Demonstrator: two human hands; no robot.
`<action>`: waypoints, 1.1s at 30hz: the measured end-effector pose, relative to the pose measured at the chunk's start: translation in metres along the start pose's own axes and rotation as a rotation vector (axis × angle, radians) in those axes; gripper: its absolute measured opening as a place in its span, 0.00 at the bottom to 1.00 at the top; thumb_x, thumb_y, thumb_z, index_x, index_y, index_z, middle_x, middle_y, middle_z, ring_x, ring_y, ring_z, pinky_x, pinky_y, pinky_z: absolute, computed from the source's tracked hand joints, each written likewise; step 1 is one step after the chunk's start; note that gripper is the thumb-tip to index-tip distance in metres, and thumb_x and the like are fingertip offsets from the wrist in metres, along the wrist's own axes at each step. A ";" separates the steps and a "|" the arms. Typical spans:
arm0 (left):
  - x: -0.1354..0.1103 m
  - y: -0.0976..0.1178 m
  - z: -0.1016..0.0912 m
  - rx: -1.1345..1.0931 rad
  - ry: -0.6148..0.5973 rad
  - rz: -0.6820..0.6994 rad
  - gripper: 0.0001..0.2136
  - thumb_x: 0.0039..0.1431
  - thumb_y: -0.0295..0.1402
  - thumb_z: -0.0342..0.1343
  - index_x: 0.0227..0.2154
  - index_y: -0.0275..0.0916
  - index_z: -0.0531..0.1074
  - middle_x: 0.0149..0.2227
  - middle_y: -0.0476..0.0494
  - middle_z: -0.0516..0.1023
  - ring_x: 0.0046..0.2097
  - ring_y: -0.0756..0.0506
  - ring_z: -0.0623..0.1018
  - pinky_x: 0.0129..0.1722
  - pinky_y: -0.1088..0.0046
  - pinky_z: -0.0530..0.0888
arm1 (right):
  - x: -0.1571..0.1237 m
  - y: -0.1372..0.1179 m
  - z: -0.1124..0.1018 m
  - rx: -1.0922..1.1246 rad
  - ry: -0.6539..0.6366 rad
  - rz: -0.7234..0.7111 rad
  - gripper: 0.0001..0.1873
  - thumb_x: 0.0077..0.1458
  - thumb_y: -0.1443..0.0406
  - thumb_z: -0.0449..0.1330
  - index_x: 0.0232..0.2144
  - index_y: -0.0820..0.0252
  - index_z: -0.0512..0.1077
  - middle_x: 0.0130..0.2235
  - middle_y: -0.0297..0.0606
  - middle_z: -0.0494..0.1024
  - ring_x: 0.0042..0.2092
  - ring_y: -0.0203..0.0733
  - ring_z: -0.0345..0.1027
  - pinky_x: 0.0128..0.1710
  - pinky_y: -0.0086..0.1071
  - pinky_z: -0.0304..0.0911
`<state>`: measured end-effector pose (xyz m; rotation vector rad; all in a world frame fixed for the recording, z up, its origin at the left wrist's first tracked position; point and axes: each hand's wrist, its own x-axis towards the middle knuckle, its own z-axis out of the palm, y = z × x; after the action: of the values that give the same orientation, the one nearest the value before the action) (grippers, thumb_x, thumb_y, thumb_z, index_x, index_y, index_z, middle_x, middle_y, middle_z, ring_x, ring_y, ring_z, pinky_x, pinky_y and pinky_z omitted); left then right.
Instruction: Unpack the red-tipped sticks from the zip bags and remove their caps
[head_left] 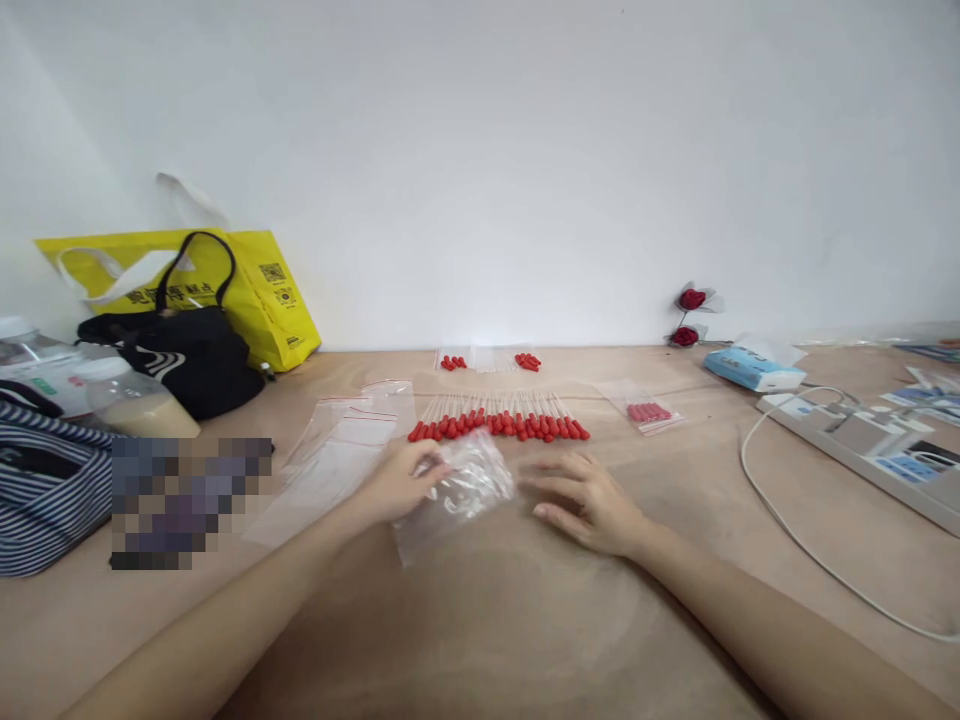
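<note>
My left hand [409, 478] pinches the edge of a clear plastic bag [469, 485], which hangs crumpled over the wooden table [480, 640]. Nothing shows inside this bag. To its right, my right hand [585, 505] is open, fingers stretched toward the bag but apart from it. Just beyond both hands lies a row of red-tipped sticks [499, 424], their red ends toward me and pale shafts pointing to the wall. Several flat clear zip bags [337, 445] overlap on the table left of the row.
Bags with red-tipped pieces lie by the wall [528, 361] and at right [649, 412]. A tissue pack [754, 368], a power strip [870, 440] with a white cable and artificial roses [691, 298] are at right. A yellow bag [289, 310], black bag [195, 360] and bottle [142, 405] crowd the left.
</note>
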<state>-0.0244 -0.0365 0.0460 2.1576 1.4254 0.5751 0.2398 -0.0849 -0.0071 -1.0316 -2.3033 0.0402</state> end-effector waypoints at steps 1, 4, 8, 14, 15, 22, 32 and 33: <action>-0.007 -0.009 -0.013 -0.036 0.046 -0.070 0.13 0.47 0.43 0.49 0.22 0.38 0.65 0.23 0.51 0.69 0.27 0.49 0.69 0.26 0.77 0.64 | 0.000 0.006 -0.001 -0.046 0.076 0.037 0.14 0.53 0.59 0.54 0.41 0.54 0.70 0.45 0.41 0.71 0.45 0.43 0.64 0.45 0.41 0.58; -0.029 -0.044 -0.051 -0.019 0.195 -0.342 0.12 0.47 0.44 0.49 0.24 0.39 0.64 0.20 0.54 0.67 0.24 0.50 0.68 0.23 0.78 0.63 | -0.003 0.039 -0.008 -0.198 0.338 0.239 0.11 0.53 0.60 0.53 0.35 0.55 0.73 0.40 0.41 0.73 0.43 0.44 0.65 0.45 0.42 0.56; -0.052 -0.088 -0.078 0.263 0.366 -0.563 0.13 0.50 0.44 0.46 0.33 0.41 0.63 0.25 0.53 0.72 0.31 0.47 0.71 0.29 0.76 0.66 | -0.011 0.092 -0.019 -0.351 0.468 0.642 0.17 0.50 0.56 0.53 0.37 0.60 0.72 0.41 0.45 0.71 0.45 0.50 0.63 0.45 0.46 0.56; -0.058 -0.105 -0.061 0.725 0.394 -0.193 0.26 0.55 0.42 0.40 0.53 0.32 0.55 0.56 0.34 0.59 0.58 0.38 0.58 0.53 0.61 0.57 | -0.017 0.128 -0.027 -0.469 0.117 1.015 0.29 0.45 0.47 0.53 0.46 0.57 0.67 0.53 0.49 0.61 0.53 0.58 0.55 0.47 0.49 0.53; -0.057 -0.106 -0.056 0.718 0.293 -0.151 0.26 0.55 0.42 0.39 0.54 0.33 0.55 0.58 0.35 0.56 0.59 0.39 0.55 0.55 0.60 0.55 | -0.016 0.130 -0.027 -0.483 0.078 1.038 0.29 0.46 0.47 0.52 0.46 0.57 0.67 0.53 0.49 0.61 0.53 0.58 0.55 0.47 0.49 0.53; -0.047 -0.119 -0.038 0.644 0.041 -0.271 0.28 0.56 0.46 0.33 0.56 0.38 0.56 0.60 0.39 0.53 0.61 0.39 0.53 0.56 0.53 0.53 | -0.013 0.134 -0.029 -0.585 0.029 1.045 0.18 0.54 0.64 0.46 0.39 0.70 0.70 0.39 0.56 0.71 0.44 0.57 0.65 0.40 0.43 0.58; -0.053 -0.090 -0.042 0.505 0.451 0.135 0.20 0.58 0.45 0.38 0.43 0.38 0.67 0.50 0.39 0.66 0.56 0.41 0.62 0.54 0.59 0.60 | -0.023 0.117 -0.058 -0.412 0.703 0.888 0.18 0.56 0.61 0.45 0.41 0.67 0.66 0.36 0.49 0.73 0.36 0.46 0.69 0.33 0.36 0.62; -0.053 -0.084 -0.040 0.476 0.441 0.150 0.19 0.58 0.45 0.38 0.42 0.39 0.67 0.50 0.40 0.66 0.55 0.41 0.63 0.53 0.59 0.60 | -0.020 0.108 -0.058 -0.382 0.756 0.808 0.18 0.55 0.60 0.46 0.41 0.67 0.66 0.36 0.49 0.74 0.35 0.45 0.69 0.32 0.36 0.63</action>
<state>-0.1286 -0.0508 0.0226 2.6429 1.7816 0.8822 0.3535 -0.0361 0.0019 -1.7422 -1.1438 -0.4066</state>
